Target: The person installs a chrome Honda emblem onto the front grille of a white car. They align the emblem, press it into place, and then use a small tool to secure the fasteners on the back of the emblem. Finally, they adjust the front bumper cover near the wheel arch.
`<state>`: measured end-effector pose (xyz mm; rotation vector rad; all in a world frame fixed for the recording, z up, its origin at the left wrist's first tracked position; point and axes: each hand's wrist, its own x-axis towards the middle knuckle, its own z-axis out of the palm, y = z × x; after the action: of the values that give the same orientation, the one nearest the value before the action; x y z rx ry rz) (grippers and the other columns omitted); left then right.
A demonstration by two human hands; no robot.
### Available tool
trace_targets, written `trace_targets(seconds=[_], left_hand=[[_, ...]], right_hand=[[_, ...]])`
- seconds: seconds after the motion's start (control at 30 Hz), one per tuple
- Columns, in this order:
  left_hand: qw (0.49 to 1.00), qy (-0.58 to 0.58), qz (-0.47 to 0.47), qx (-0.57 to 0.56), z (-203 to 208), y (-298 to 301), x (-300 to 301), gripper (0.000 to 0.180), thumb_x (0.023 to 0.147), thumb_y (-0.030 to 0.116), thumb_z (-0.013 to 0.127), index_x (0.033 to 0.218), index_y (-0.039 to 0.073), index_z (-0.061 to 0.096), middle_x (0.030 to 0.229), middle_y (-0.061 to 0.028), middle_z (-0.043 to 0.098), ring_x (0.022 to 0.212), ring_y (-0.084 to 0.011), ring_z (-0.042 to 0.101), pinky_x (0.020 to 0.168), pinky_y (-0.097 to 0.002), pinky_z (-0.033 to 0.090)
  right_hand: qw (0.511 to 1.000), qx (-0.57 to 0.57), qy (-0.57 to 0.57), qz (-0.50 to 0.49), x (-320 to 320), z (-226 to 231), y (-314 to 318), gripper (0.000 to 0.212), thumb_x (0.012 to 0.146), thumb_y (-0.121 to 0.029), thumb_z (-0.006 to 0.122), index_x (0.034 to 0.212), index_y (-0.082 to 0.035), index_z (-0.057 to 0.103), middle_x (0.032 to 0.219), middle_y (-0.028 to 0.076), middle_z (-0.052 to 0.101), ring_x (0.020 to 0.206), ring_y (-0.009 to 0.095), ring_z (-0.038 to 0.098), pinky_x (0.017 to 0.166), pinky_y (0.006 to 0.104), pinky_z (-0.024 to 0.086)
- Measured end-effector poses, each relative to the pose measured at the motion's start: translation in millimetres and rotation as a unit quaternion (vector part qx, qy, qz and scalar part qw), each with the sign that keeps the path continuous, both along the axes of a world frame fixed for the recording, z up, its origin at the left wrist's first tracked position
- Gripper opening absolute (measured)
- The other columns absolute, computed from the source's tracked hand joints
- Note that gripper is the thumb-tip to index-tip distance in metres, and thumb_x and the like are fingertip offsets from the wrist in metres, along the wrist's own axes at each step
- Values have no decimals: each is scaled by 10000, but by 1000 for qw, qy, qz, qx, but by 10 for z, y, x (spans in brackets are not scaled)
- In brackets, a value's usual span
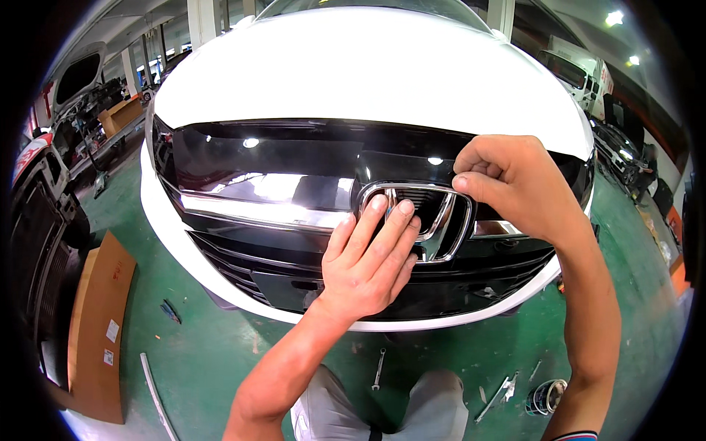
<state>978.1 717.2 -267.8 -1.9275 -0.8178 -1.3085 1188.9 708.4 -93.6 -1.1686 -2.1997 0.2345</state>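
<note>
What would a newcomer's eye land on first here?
The big white hood fills the upper middle, above a glossy black grille. On that grille, the left hand lies spread over part of a chrome emblem, with the right hand at its upper right corner.

On the black grille point(268, 156), the left hand point(366, 273) lies across a chrome emblem point(443, 220), the right hand point(518, 180) at its top-right corner.

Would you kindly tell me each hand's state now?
Left hand: open, laid across the chrome emblem.
Right hand: curled at its upper-right corner; grip unclear.
</note>
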Motion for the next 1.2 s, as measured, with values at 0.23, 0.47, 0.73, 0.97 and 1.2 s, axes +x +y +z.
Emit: trace_targets(seconds=[0.23, 0.47, 0.73, 0.97, 1.2], left_hand=[[1000, -13, 1, 3, -22, 18, 16, 429, 871, 254, 691, 1271, 105, 736, 1440, -61, 639, 1385, -297, 549, 1219, -452, 256], [1000, -10, -2, 9, -13, 21, 12, 430, 864, 226, 690, 1266, 78, 736, 1410, -88, 658, 1383, -328, 547, 1237, -469, 237], [1000, -15, -17, 4, -28, 32, 24, 430, 866, 221, 689, 1270, 81, 735, 1414, -88, 656, 1384, -326, 546, 1238, -467, 237], [1000, -11, -8, 4, -28, 23, -7, 435, 862, 219, 694, 1272, 83, 735, 1417, -88, 655, 1381, -327, 548, 1235, -466, 241], [1000, -15, -12, 6, -34, 15, 13, 438, 865, 221, 690, 1279, 85, 731, 1425, -93, 650, 1388, -327, 544, 1232, -469, 240]], right_hand=[[998, -3, 49, 35, 165, -126, 26, 110, 911, -10, 683, 1013, 29, 686, 736, 44, 628, 566, 82, 567, 499, 253, 447], [993, -13, 86, 75, 156, -152, 21, 204, 903, 28, 680, 1103, -4, 707, 832, 17, 595, 633, 66, 567, 551, 239, 450], [973, 164, -58, 149, 223, -115, 140, 267, 810, -6, 768, 1071, -46, 724, 874, 69, 636, 762, 217, 641, 647, 326, 497], [922, 344, -173, 39, 63, -333, -11, 163, 820, -51, 727, 918, -68, 599, 880, 87, 570, 770, 290, 622, 614, 416, 488], [951, 38, -291, 96, 467, -423, -585, 223, 884, -237, 731, 843, -82, 577, 790, 90, 557, 704, 307, 620, 581, 426, 476]])
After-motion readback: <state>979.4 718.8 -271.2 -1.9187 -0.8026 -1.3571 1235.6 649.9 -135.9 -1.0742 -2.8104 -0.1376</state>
